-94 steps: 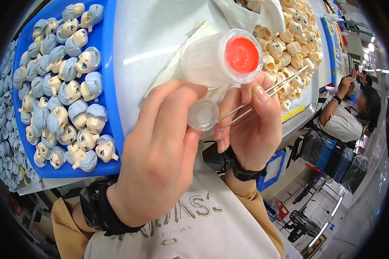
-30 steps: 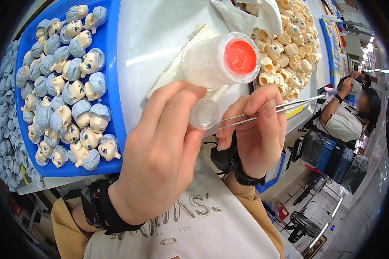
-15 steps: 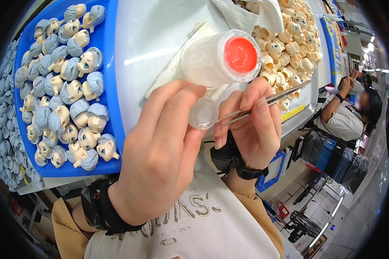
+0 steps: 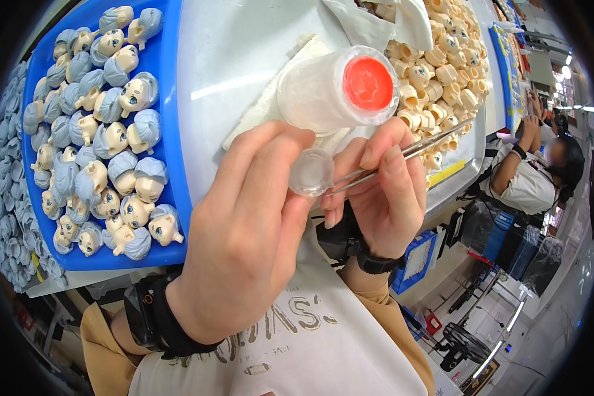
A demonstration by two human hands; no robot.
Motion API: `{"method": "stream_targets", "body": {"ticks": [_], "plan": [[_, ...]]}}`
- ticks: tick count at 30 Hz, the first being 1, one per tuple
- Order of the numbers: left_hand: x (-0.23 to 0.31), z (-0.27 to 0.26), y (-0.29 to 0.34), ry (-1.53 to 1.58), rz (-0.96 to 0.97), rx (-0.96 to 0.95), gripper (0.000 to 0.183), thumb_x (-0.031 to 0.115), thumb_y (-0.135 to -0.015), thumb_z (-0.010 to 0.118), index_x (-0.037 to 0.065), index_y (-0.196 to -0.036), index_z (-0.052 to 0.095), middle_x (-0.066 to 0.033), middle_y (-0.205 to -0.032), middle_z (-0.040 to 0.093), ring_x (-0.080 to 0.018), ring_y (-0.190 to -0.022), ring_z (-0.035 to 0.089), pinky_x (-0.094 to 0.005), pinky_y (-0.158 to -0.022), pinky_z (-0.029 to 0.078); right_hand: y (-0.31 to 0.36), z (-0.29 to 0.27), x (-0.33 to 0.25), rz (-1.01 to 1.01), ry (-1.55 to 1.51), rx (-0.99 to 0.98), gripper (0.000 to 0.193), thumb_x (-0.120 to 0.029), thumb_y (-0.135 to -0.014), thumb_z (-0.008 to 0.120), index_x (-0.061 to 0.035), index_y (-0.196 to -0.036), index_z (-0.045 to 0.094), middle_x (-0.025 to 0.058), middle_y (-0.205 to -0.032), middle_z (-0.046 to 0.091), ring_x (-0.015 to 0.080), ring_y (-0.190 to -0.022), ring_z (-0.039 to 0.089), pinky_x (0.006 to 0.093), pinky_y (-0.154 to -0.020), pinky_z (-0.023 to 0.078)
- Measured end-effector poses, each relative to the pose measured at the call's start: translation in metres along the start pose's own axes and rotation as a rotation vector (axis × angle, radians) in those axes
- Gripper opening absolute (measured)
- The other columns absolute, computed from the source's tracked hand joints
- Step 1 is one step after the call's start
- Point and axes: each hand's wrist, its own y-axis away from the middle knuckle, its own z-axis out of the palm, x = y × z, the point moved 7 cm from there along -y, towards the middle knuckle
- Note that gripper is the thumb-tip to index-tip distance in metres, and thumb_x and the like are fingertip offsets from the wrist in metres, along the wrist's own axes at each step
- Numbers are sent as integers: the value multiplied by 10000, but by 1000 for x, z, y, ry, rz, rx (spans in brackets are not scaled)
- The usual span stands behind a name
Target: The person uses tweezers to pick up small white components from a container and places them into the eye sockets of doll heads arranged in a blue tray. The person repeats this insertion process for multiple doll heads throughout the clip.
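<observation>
Between the thumb and fingers of my left hand [image 4: 234,228] is a small clear round plastic cap [image 4: 312,171], its round face turned up. My right hand [image 4: 393,191] pinches a pair of metal tweezers [image 4: 435,139]. Their thin tips point left and meet the cap's right edge; whether they grip anything there is too small to tell. Just beyond both hands, a translucent white plastic cup [image 4: 307,92] with a red-orange round end lies tilted toward the right on a folded white cloth [image 4: 247,125].
A blue tray [image 4: 171,125] on the left holds several doll heads with grey-blue hair. More grey-blue hair pieces [image 4: 6,178] lie beyond it. At the right, cream doll head parts [image 4: 442,66] fill a pale tray. Another person [image 4: 521,171] sits farther right.
My right hand has shifted slightly left. The tweezers' tips have drawn closer together at the cap's edge. My left hand and the cap stay almost still.
</observation>
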Motion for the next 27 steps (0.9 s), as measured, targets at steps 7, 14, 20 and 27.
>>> {"method": "stream_targets", "body": {"ticks": [7, 14, 20, 27], "plan": [[0, -1, 0, 20, -3, -4, 377, -120, -741, 572, -54, -1109, 521, -167, -1130, 537, -219, -833, 639, -275, -677, 533, 3, -1, -1, -31, 32, 23, 240, -240, -960, 424, -11, -906, 376, 196, -776, 591, 185, -601, 593, 261, -481, 499], [-2, -1, 0, 50, -9, 6, 373, -122, -743, 570, -57, -1106, 520, -165, -1126, 539, -210, -830, 637, -272, -678, 532, 6, -1, -1, -167, 52, 10, 261, -256, -958, 441, -6, -908, 390, 206, -745, 586, 181, -575, 582, 251, -473, 492], [-1, -1, -1, 31, -13, 3, 388, -130, -729, 563, -55, -1107, 522, -165, -1125, 540, -208, -824, 635, -270, -673, 530, 15, 2, -9, -379, 242, 79, 305, -296, -942, 483, 4, -896, 458, 205, -711, 593, 167, -538, 568, 244, -442, 464], [0, -2, -1, 18, -7, 2, 396, -130, -723, 561, -51, -1109, 522, -166, -1127, 539, -208, -818, 634, -268, -669, 528, 24, 13, -19, -595, 451, 30, 331, -303, -933, 499, 26, -903, 503, 200, -712, 602, 160, -538, 562, 242, -432, 453]]}}
